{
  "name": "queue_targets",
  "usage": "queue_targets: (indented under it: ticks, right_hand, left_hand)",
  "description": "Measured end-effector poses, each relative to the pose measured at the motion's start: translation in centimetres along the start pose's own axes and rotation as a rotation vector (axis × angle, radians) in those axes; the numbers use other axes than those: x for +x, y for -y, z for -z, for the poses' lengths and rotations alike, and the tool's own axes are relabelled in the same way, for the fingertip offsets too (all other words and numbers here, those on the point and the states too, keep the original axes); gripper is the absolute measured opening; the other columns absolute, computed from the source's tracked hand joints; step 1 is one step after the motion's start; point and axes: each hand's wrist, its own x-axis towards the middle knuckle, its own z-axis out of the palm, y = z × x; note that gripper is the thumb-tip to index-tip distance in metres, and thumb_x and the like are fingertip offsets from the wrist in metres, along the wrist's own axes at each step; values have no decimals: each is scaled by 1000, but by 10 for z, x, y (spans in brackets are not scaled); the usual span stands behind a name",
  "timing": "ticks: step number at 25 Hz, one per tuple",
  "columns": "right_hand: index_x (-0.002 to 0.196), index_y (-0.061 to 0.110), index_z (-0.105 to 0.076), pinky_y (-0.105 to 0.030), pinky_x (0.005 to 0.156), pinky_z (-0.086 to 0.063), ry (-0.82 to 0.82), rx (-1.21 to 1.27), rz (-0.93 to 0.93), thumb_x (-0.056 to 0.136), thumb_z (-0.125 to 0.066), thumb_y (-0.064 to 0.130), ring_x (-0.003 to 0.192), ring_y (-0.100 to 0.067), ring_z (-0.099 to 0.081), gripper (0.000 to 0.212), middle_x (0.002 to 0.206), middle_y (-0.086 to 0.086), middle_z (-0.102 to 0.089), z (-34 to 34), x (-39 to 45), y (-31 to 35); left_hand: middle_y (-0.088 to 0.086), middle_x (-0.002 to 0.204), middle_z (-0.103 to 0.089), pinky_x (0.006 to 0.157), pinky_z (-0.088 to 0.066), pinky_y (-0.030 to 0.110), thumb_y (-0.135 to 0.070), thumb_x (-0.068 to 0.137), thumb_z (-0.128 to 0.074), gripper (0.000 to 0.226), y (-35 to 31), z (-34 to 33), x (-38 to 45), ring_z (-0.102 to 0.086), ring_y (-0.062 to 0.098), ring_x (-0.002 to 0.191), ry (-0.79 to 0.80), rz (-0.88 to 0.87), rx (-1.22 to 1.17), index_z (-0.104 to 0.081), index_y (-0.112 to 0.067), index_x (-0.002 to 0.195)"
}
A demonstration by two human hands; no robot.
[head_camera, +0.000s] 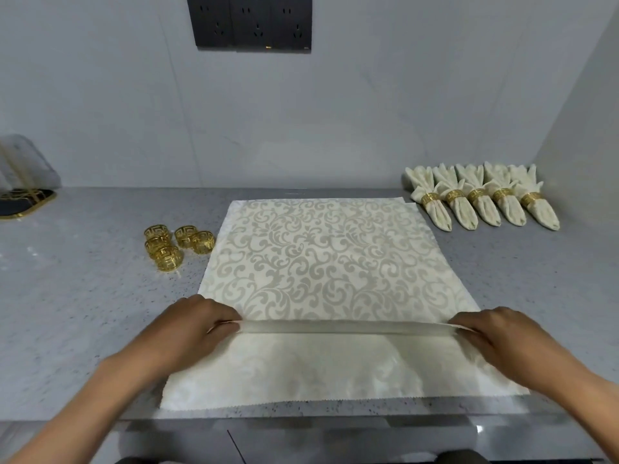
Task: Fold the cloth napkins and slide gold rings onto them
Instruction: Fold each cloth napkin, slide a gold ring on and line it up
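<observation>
A cream cloth napkin (321, 262) with a scroll pattern lies spread on the grey counter, on top of at least one more like it. A narrow raised pleat (341, 328) runs across its near part. My left hand (197, 326) pinches the pleat's left end. My right hand (495, 333) pinches its right end. Several loose gold rings (177, 244) lie in a cluster left of the napkin. Several folded napkins (482, 199), each with a gold ring round it, lie in a row at the back right.
The grey speckled counter (73, 296) ends at a front edge just below the napkin. A wall with black sockets (251, 23) stands behind. A dark tray with gold trim (23, 202) sits at the far left. A side wall closes the right.
</observation>
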Motion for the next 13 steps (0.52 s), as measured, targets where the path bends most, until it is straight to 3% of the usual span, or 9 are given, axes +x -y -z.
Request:
queue_targets:
  ticks: [2,4,6,8,10,11,13]
  right_hand:
    - [75,25,-61,-29,59,-45,281,119,-5,93,-60,42,60,-10,-56,25,64,10,-59,15,-11,-19]
    - [74,20,-63,-28,58,-43,457,349,-40,80,-63,67,56,-5,-54,48,62,10,-57,32,-29,-35]
    - [77,13,-71,-26,60,-42,554,527,-96,73,-74,66,59,-8,-56,53,63,3,-62,45,-41,-44]
    - [84,9,-75,-31,68,-49,589,633,-141,79,-78,51,70,-16,-65,42,76,-10,-71,56,-31,-48]
    - [91,11,-76,-34,78,-54,533,689,-200,86,-74,37,82,-18,-71,27,87,-6,-75,62,-7,-36]
    - [92,13,-76,-31,78,-53,451,696,-258,88,-73,30,81,-14,-72,17,87,-1,-76,61,6,-28]
    - [83,9,-74,-26,64,-47,246,698,-414,86,-75,20,60,-10,-65,11,68,2,-72,48,27,-27]
  left_hand:
    - [-16,66,-63,60,-44,30,-46,89,-67,26,-4,13,-13,-54,5,59,204,-12,-202,-71,-24,76]
    - [-5,58,-42,56,-30,30,-53,78,-77,44,-6,29,-38,-37,16,55,375,23,-388,-63,-13,68]
    - [-1,58,-48,57,-32,27,-56,70,-82,47,-10,41,-55,-42,18,55,432,72,-487,-69,-12,73]
    - [-8,72,-70,65,-47,20,-47,69,-85,28,-19,42,-47,-64,8,68,298,99,-582,-77,-23,81]
    - [-3,87,-76,71,-52,17,-29,70,-84,13,-21,37,-20,-71,9,81,71,252,-706,-79,-26,82]
    - [0,92,-77,72,-54,22,-25,70,-84,18,-16,32,-5,-72,14,83,-18,350,-793,-79,-24,86]
    - [3,101,-76,81,-57,36,-28,59,-94,45,-4,23,15,-74,24,88,-48,506,-929,-76,-25,99]
